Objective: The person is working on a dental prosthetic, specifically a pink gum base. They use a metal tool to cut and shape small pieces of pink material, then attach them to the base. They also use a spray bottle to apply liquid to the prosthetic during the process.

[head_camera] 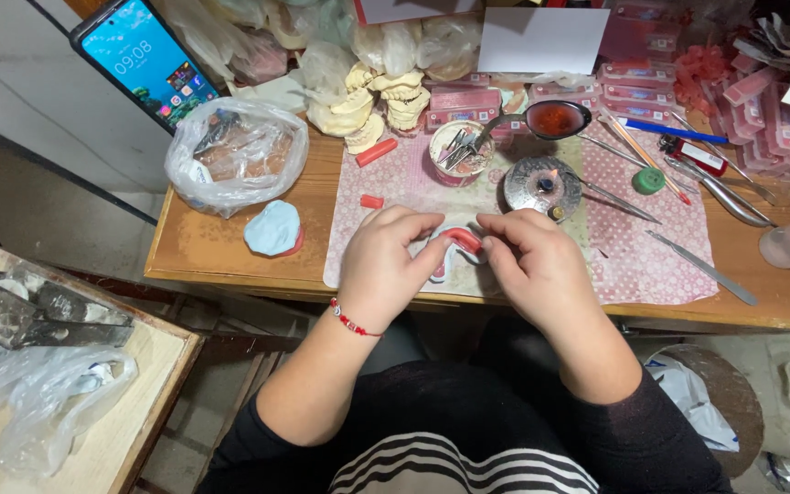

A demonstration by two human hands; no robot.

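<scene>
Both hands meet over the pink mat [651,265] at the front edge of the counter [221,252]. The left hand [378,261] has its grip closed on the near end of a red wax strip [462,240]; thumb and forefinger pinch it from the side. The right hand [534,256] pinches the other end, fingertips curled in. The strip lies along the curve of a white dental mould [441,265], which sits between the two hands, mostly hidden by them (whether it rests on the mat or is lifted clear, I cannot tell).

Judged step: pressing and shaping the wax onto the arch of the mould. Strip looks bent but not fully seated. The next move would call for even thumb pressure along the curve, with the mould held steady so that the wax does not tear or lift at the ends.

Just beyond the hands: a small spirit burner [541,186] with its flame lit, close to the right knuckles, worth minding. Behind it a spoon [555,119] holding dark red liquid, and a cup of metal tools [461,151]. Loose wax pieces [372,200] lie on the mat to the left. A blue lump [272,227] sits near the left, a plastic bag [235,155] beyond it, plaster jaw casts [381,101] at the back, a metal spatula [701,267] well to the right.
</scene>
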